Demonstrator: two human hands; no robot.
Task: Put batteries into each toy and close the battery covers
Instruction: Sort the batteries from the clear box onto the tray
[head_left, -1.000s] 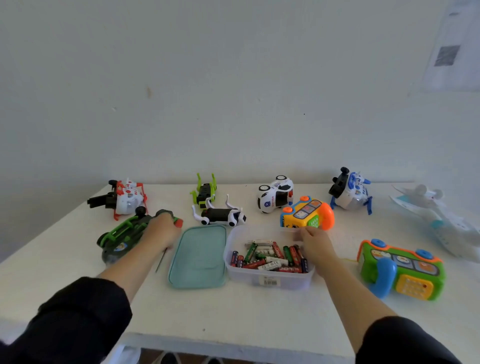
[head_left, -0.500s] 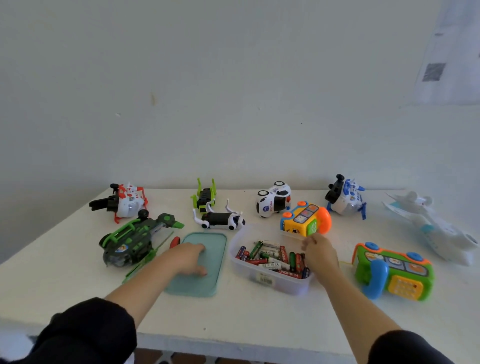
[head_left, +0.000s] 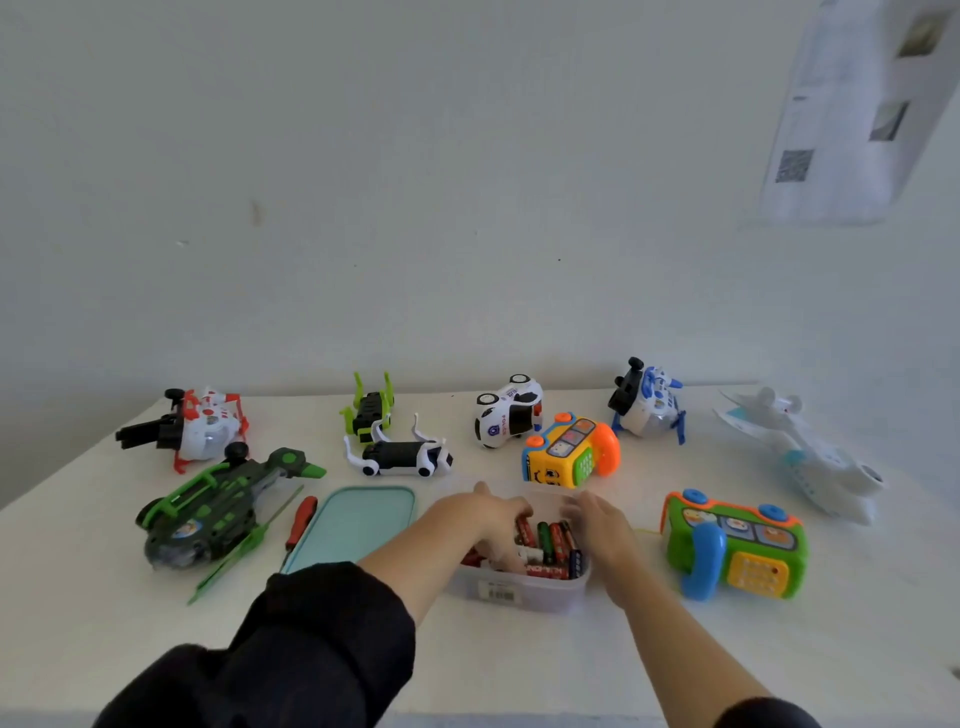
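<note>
Cylindrical batteries (head_left: 546, 540), clear plastic tub (head_left: 519, 591)

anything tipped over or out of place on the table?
Several toys lie off their wheels: the police car and yellow phone toy on their sides, the green helicopter tilted. Probably deliberate, for battery access. Box lid is off, beside the battery box. No spills visible.
</note>
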